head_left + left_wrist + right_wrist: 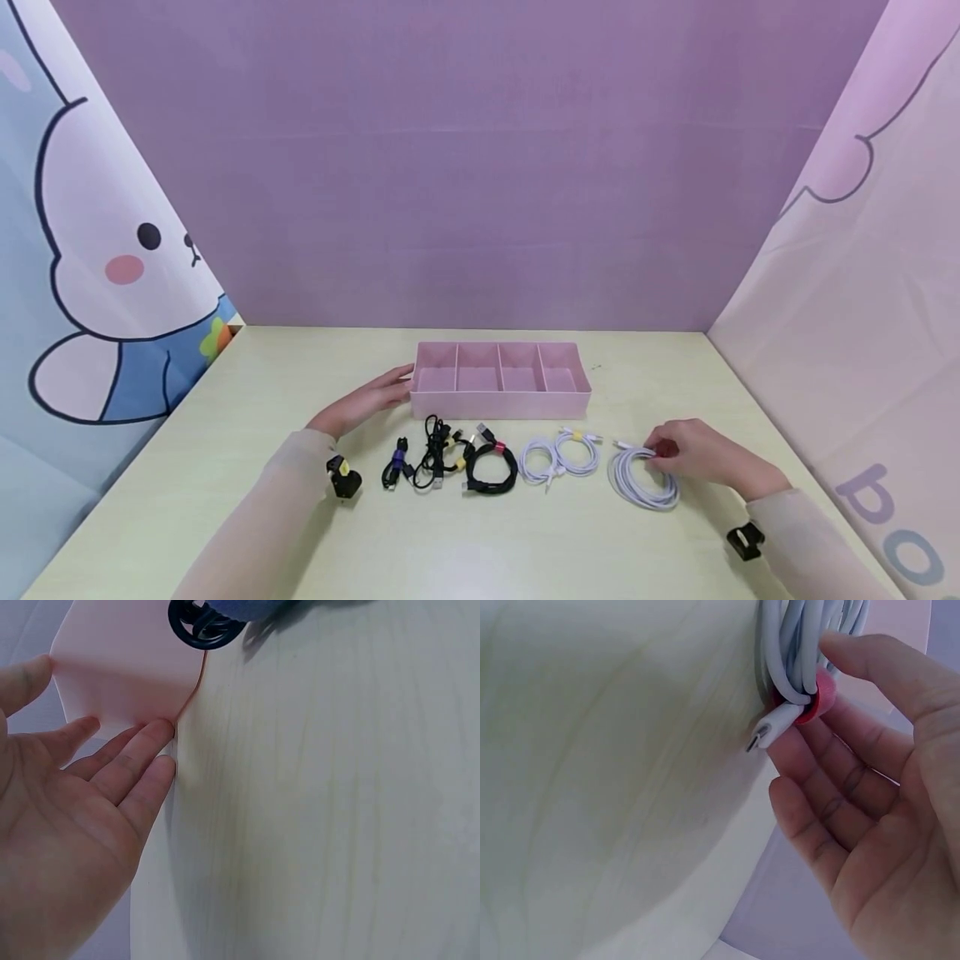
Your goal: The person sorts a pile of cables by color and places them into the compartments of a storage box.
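A pink four-compartment organizer box [498, 406] stands on the table. My left hand [365, 402] is at its left end; in the left wrist view, straight fingertips [161, 729] touch the box's end wall. On the right, my right hand [693, 450] pinches a large coiled white charging cable [647, 498] at its upper right edge. The right wrist view shows the thumb on the coil, fingers behind, beside a red cable tie [821, 697] and a USB-C plug [769, 729]. The coil's lower part lies close over the tabletop.
In front of the box lie several bundled cables: a small black one with a purple tie [397, 465], tangled black ones [433, 457], a black coil with a red tie [512, 475] and two white coils [534, 481]. Purple and printed cloth panels surround the table.
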Demonstrator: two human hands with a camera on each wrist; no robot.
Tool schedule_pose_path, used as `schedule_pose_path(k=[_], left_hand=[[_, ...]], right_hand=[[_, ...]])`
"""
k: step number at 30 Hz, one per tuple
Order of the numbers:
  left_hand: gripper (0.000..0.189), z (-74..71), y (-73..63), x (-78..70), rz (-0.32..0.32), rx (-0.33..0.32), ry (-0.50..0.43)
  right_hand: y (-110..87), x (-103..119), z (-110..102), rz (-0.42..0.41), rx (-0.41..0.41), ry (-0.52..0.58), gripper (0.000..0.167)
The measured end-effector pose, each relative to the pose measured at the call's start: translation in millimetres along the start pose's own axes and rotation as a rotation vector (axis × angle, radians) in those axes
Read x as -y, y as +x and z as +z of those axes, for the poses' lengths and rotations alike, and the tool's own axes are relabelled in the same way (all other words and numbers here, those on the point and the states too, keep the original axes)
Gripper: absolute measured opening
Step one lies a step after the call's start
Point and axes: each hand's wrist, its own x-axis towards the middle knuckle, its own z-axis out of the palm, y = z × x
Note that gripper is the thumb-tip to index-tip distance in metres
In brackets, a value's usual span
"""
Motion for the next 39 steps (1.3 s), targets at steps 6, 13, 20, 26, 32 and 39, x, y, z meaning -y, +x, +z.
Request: schedule_pose_path(k=[6, 13, 20, 26, 32, 39], left_hand=[[0.063, 0.2, -0.4, -0.4, 0.007, 0.005, 0.0], [0.063, 0.4, -0.1, -0.3, 0.003, 0.006, -0.003], [0.063, 1.3, 0.8, 0.3, 0.005, 0.007, -0.005], [0.063, 1.5, 1.0, 1.5, 0.004, 0.006, -0.005], [0.063, 2.0, 1.1, 0.7, -0.005, 0.0, -0.005], [0.063, 1.4, 0.7, 0.7, -0.008, 0.0, 0.003]], right_hand=[[-1.0, -3.2, -0.9, 0.002, 0.026, 0.022, 0.019], [-2.5, -2.6, -1.8, 0.02, 0.032, 0.036, 0.013], [-1.0, -3.4, -0.7, 0.028, 0.007, 0.013, 0.01], [0.1, -3.2, -1.6, 0.039, -0.009, 0.005, 0.009], [2.2, -4.3, -2.8, 0.021, -0.035, 0.009, 0.007], [6.2, -4.1, -4.2, -0.04, -0.107, -0.019, 0.009]])
